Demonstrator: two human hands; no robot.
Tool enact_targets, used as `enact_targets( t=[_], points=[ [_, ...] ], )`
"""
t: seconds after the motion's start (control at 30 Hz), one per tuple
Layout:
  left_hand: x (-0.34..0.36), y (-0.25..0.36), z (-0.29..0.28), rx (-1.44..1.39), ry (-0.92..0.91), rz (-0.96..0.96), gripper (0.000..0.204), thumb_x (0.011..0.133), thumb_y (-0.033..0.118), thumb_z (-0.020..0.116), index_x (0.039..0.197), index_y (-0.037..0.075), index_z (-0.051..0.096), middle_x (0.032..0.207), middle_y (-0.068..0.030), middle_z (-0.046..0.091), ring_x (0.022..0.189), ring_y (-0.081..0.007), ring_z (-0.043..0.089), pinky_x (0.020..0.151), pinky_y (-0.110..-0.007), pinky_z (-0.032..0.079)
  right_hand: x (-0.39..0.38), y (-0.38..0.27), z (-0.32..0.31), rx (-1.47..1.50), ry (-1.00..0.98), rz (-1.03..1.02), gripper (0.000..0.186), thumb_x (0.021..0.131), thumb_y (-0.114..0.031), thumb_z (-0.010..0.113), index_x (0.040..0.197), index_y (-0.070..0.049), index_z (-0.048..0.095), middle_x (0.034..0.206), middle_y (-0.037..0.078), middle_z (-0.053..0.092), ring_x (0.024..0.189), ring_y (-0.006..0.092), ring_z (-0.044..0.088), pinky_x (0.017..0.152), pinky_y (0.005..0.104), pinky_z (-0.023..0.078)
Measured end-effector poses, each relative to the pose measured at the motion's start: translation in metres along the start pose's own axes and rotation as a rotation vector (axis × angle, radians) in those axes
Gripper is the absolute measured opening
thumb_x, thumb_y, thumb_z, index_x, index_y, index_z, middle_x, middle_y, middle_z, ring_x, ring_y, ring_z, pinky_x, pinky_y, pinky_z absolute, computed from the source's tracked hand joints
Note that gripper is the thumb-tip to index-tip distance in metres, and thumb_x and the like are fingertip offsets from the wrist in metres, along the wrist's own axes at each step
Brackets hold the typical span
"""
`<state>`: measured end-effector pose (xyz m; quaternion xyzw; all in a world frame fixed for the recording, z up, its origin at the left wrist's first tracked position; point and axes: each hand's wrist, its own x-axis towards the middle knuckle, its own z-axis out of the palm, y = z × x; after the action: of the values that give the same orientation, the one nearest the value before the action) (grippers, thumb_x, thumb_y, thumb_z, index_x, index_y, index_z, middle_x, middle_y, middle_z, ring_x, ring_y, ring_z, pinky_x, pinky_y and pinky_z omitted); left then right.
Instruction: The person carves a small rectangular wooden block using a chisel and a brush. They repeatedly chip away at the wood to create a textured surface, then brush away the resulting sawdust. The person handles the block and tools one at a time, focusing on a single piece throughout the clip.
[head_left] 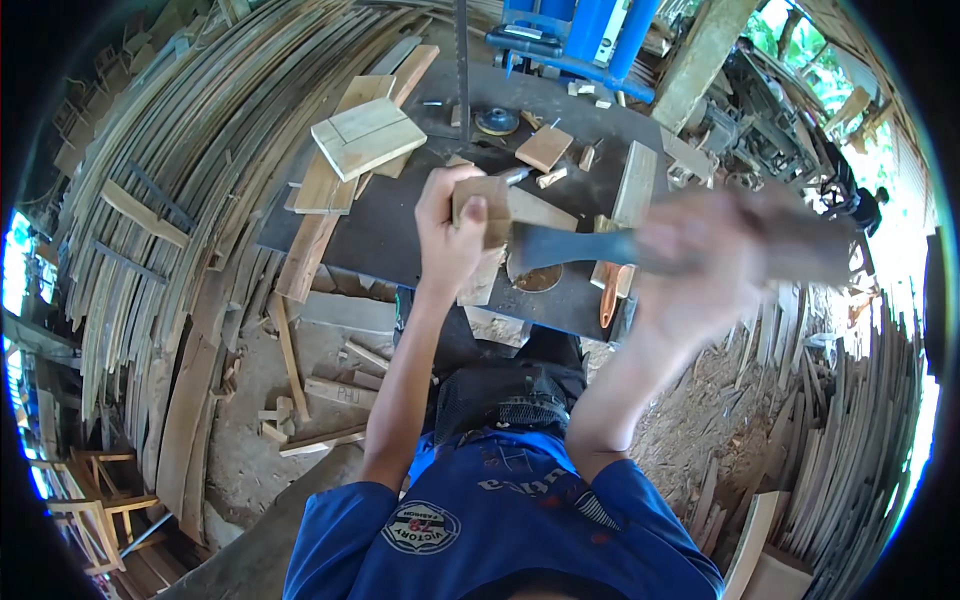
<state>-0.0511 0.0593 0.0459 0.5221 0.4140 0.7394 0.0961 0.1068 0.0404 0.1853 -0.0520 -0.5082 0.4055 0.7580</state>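
Observation:
My left hand (pixel 449 222) is closed around a small wooden block (pixel 485 205), thumb on its near face, above the dark worktable (pixel 385 245). To its right, my right hand (pixel 700 250) grips a tool with a blue-grey metal blade (pixel 575 247) that flares at its left end. Motion blurs this hand, and the tool's brown rear part (pixel 815 248) is smeared too. The flared end lies close to the block; whether they touch I cannot tell. Below the blade is a round container (pixel 538 278) with brown contents, and an orange-handled brush (pixel 609 298) lies by the table's front edge.
An upright saw blade (pixel 462 75) rises at the table's far side. Boards (pixel 367 137) are piled on the left, beside a black disc (pixel 497 121) and wood offcuts (pixel 545 147). Long strips of timber (pixel 250 110) line the left; more strips (pixel 850 440) stand at right. Scraps (pixel 335 390) litter the floor.

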Motion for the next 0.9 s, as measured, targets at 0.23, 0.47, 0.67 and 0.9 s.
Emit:
enact_targets(
  t=[0.23,0.47,0.67,0.9],
  points=[
    [0.004,0.004,0.007,0.032,0.038,-0.007,0.029,0.08,0.027,0.056,0.088,-0.001,0.054,0.078,-0.0084,0.054,0.071,-0.017,0.052,0.064,-0.029,0.042,-0.01,-0.018,-0.009,-0.037,-0.093,-0.075,0.023,0.077,0.003,0.043,0.094,-0.011,0.041,0.055,0.003,0.039,0.042,0.0124,0.037,0.039,0.029,0.035],
    [0.007,0.007,-0.002,0.019,0.048,-0.012,0.034,0.082,0.032,0.054,0.09,-0.002,0.054,0.078,-0.0067,0.054,0.074,-0.0137,0.051,0.065,-0.028,0.042,-0.011,-0.009,-0.025,-0.192,-0.193,-0.11,0.014,0.081,-0.004,0.041,0.092,-0.013,0.043,0.055,0.0,0.037,0.043,0.0117,0.035,0.039,0.0277,0.034],
    [0.006,0.006,0.008,0.076,0.011,0.028,0.037,0.081,0.035,0.055,0.087,-0.001,0.054,0.075,-0.0104,0.052,0.069,-0.0195,0.051,0.062,-0.03,0.04,-0.006,-0.059,-0.012,0.022,-0.089,-0.186,0.005,0.081,-0.01,0.043,0.079,-0.01,0.048,0.055,0.0,0.04,0.045,0.0121,0.04,0.043,0.0273,0.038],
    [0.002,0.005,0.007,0.007,0.029,-0.008,0.031,0.079,0.029,0.056,0.088,-0.001,0.054,0.077,-0.0097,0.052,0.07,-0.0195,0.051,0.063,-0.03,0.04,-0.033,0.008,-0.013,-0.139,-0.036,-0.134,0.015,0.076,0.002,0.043,0.086,-0.006,0.035,0.054,0.005,0.04,0.039,0.0131,0.037,0.037,0.0283,0.036]
  ],
)
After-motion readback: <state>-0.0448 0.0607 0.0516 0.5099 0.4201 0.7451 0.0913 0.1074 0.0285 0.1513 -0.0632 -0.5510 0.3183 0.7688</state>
